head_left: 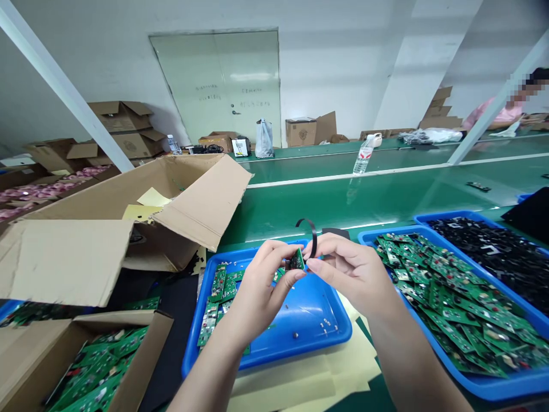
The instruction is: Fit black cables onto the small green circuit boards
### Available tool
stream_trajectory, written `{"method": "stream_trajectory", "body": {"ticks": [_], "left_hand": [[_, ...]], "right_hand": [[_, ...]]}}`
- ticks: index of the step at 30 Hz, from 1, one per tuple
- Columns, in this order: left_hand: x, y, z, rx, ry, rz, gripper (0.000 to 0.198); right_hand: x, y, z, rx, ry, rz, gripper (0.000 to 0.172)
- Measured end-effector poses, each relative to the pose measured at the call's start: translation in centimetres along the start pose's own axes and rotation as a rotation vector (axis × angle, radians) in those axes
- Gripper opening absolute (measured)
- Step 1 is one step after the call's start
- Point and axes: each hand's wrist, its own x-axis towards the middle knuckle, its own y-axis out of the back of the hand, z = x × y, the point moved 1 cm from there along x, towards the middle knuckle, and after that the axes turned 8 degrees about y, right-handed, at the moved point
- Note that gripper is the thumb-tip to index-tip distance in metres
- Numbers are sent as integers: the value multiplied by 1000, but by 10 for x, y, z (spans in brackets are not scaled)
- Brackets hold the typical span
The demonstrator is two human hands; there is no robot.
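Observation:
My left hand pinches a small green circuit board between thumb and fingers. The board is held up over a blue tray, near its back edge. Close against the board's right side, my right hand is closed on a thin black strip, which curls upward in an arc. Whether the strip joins the board is too small to tell. Green boards lie in the left part of the tray, and small white pieces are scattered at its right.
At the right, one blue tray holds heaped circuit boards, another black parts. Cardboard boxes stand at the left, one with boards. A bottle stands behind. A person is at the far right.

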Motion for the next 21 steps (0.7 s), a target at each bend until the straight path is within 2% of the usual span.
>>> {"method": "stream_trajectory", "body": {"ticks": [4,9,12,15,18,21], "left_hand": [[0,-1,0,38,-35,66,26],[1,5,-1,183,-134,239,27],[0,9,0,310,-274,345,28],[0,9,1,381,-411,400,30],[-1,9,0,409,-500,428,36],[-2,10,0,428,-532,443,38]], "right_hand": [[0,3,-3,3,62,-24,4],[2,18,-9,-30,76,-218,14],[3,23,-8,120,-13,-112,13],[1,16,-7,259,-134,-105,16],[-2,4,-9,283,-147,-172,24],[-4,-2,-10,273,-144,-191,23]]}}
